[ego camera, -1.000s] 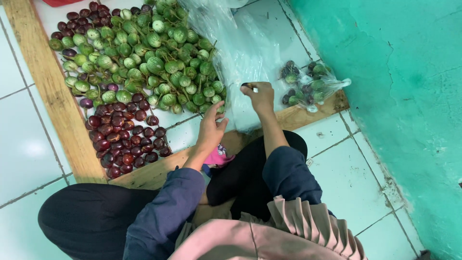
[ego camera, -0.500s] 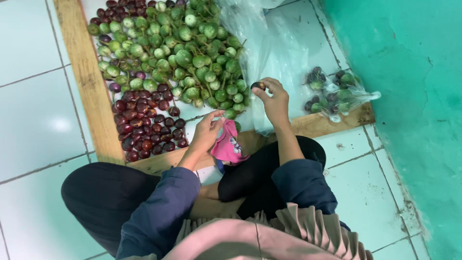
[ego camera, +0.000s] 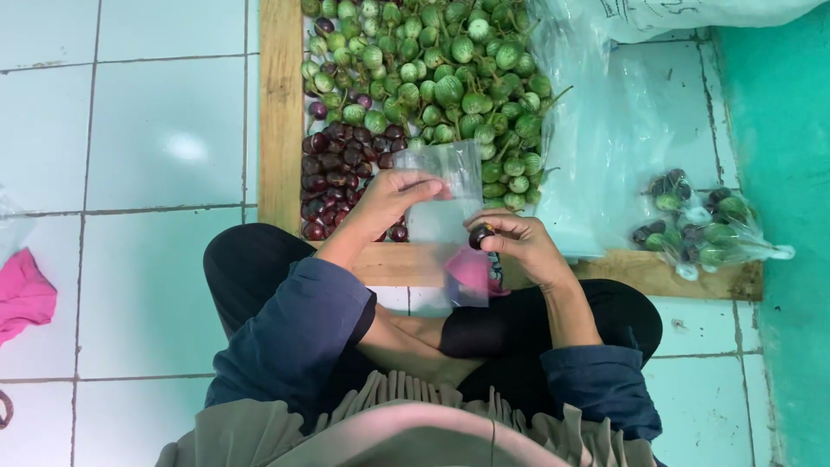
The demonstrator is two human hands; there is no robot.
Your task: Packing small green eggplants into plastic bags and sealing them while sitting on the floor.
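My left hand (ego camera: 391,199) grips a small clear plastic bag (ego camera: 445,203) by its upper left edge and holds it upright over my lap. My right hand (ego camera: 517,246) pinches a small dark purple round eggplant (ego camera: 480,235) against the bag's right side. Just beyond the bag, a pile of small green round eggplants (ego camera: 441,82) lies inside a wooden frame (ego camera: 281,112), and a patch of dark purple ones (ego camera: 333,177) fills its near left corner. Something pink (ego camera: 475,272) shows through the lower part of the bag.
Filled clear bags of eggplants (ego camera: 700,225) sit on the frame's right end beside a teal wall (ego camera: 787,173). A large plastic sheet (ego camera: 605,147) covers the floor right of the pile. A pink cloth (ego camera: 22,294) lies on the white floor tiles at far left.
The view has shifted right and closer. My left hand has picked up the clear bag and raised it upright. My right hand, holding a purple eggplant, has come down to the bag.
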